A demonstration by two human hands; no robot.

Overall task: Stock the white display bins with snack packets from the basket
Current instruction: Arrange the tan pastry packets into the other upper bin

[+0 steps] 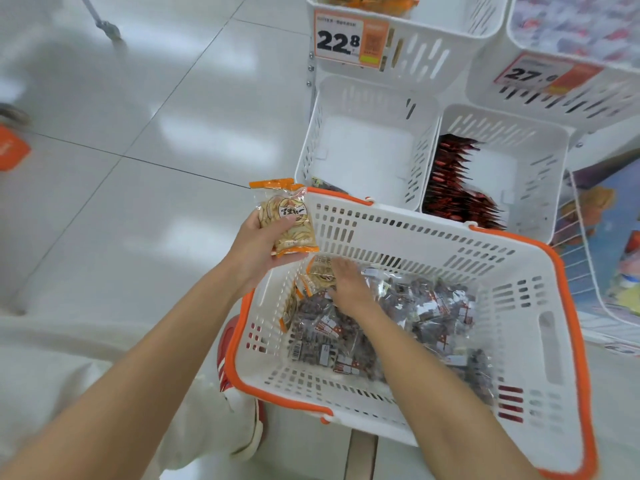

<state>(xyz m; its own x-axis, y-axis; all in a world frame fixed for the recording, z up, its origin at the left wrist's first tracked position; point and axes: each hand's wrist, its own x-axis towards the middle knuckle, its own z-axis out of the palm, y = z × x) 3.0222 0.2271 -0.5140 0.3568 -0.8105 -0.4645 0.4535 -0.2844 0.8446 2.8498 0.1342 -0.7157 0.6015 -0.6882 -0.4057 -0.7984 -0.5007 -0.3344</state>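
A white basket with an orange rim (415, 233) stands on the floor and holds several clear packets of dark snacks (408, 317) plus a few orange-edged packets (317, 273) in its left corner. My left hand (258, 244) grips a stack of orange-edged snack packets (287, 220) above the basket's left rim. My right hand (346, 278) reaches down into the basket with its fingers on an orange-edged packet; the fingertips are hidden, so its grip is unclear. Behind the basket stands a white display bin (367, 98) with nothing visible on its floor.
To its right a second white bin (550, 161) holds a row of red packets (453, 181). Upper bins carry price tags 22.8 (349, 39) and 27 (540, 74). A red shoe (227, 344) sits by the basket's left side. An orange object (12, 148) lies on the far-left floor.
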